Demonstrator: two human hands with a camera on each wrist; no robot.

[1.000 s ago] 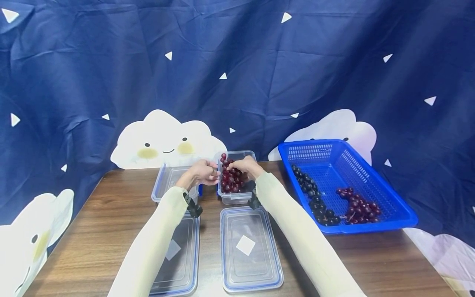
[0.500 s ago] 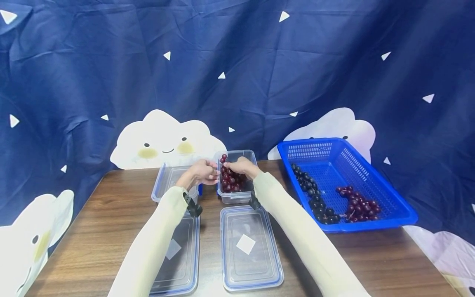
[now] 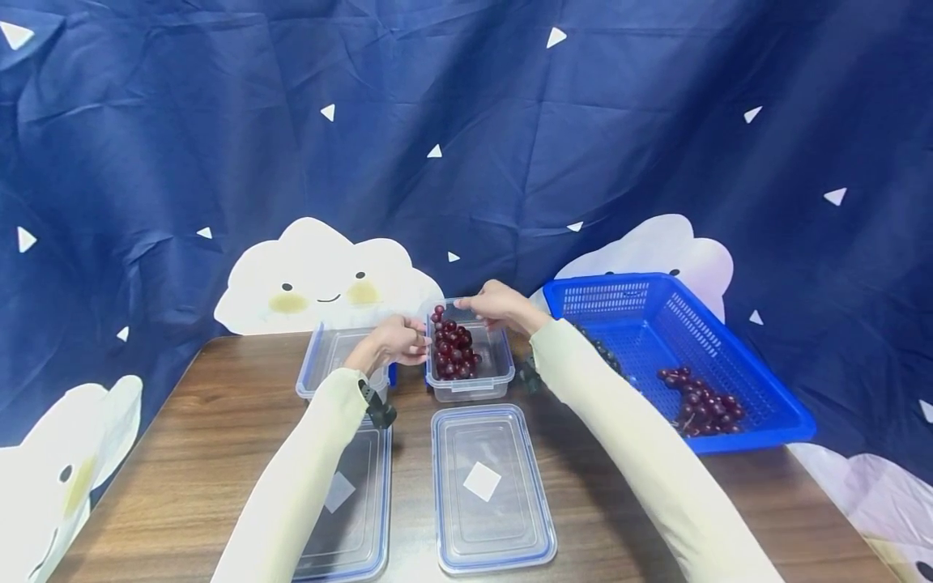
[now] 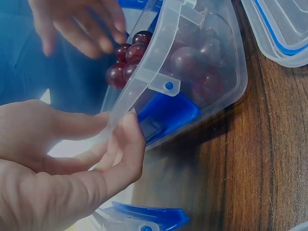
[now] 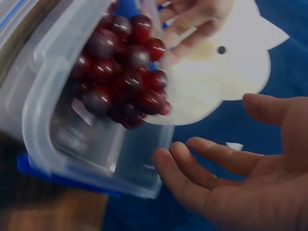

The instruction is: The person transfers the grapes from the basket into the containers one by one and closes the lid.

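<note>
A bunch of red grapes (image 3: pixel 455 350) lies along the left side of a clear plastic food container (image 3: pixel 500 380). My left hand (image 3: pixel 399 340) pinches the container's left rim between thumb and fingers, close above a blue side clip (image 4: pixel 168 113). Over the container's far right part is my right hand (image 3: pixel 503 304), its fingers relaxed and apart from the grapes. The right wrist view shows this hand (image 5: pixel 245 168) holding nothing, fingertips near the container's end.
A second clear container (image 3: pixel 321 356) stands to the left. Two blue-edged lids (image 3: pixel 496 518) lie in front. At right, a blue basket (image 3: pixel 773 405) holds more red grapes (image 3: pixel 707 405) and dark grapes (image 3: pixel 603 350), partly behind the right sleeve.
My right hand has let go of the red grapes and moved up and right, leaving the bunch in the container. The left hand stays at the rim.
</note>
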